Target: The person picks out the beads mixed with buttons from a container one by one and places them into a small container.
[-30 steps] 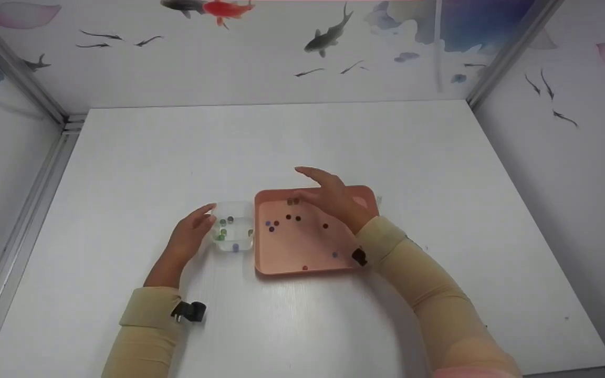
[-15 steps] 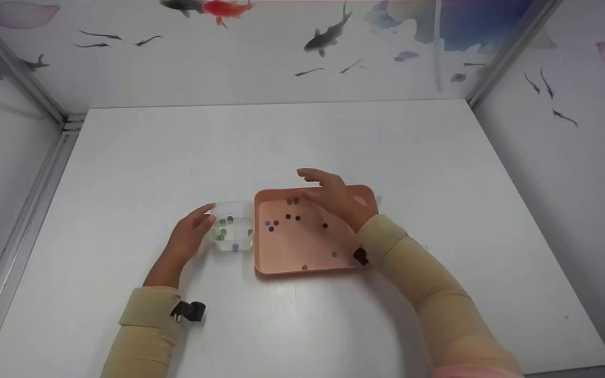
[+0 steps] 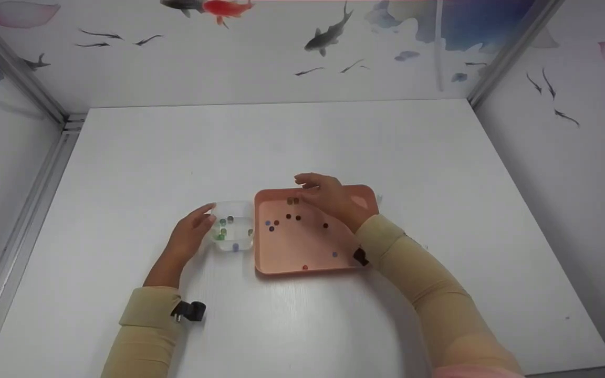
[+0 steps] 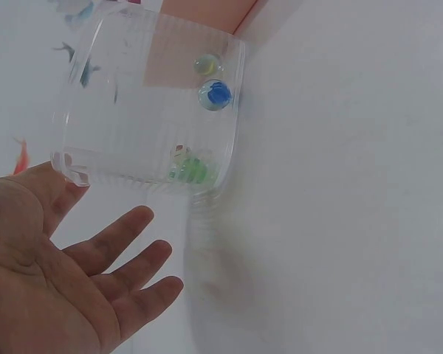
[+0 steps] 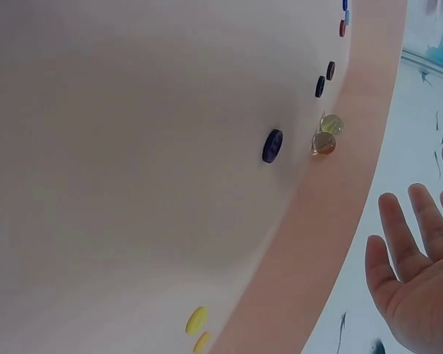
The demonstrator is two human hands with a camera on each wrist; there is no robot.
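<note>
A clear plastic container stands against the left side of a pink tray. Several glass marbles lie in it, green, blue and pale. My left hand pinches the container's left rim between thumb and index finger; its other fingers stay spread. My right hand hovers over the tray's back edge, palm and fingers loose, holding nothing. Just left of its fingertips, two marbles, yellowish and brown, sit by the tray's back wall. Flat buttons, such as a dark button, are scattered over the tray floor.
Two yellow buttons lie near the tray wall, hidden by the right hand in the head view. A red button lies at the tray's front edge. White panels with painted fish enclose the white table.
My right hand's raised fingers have come down a little and drawn closer to its thumb by the two marbles. The left hand, container and tray have stayed in place.
</note>
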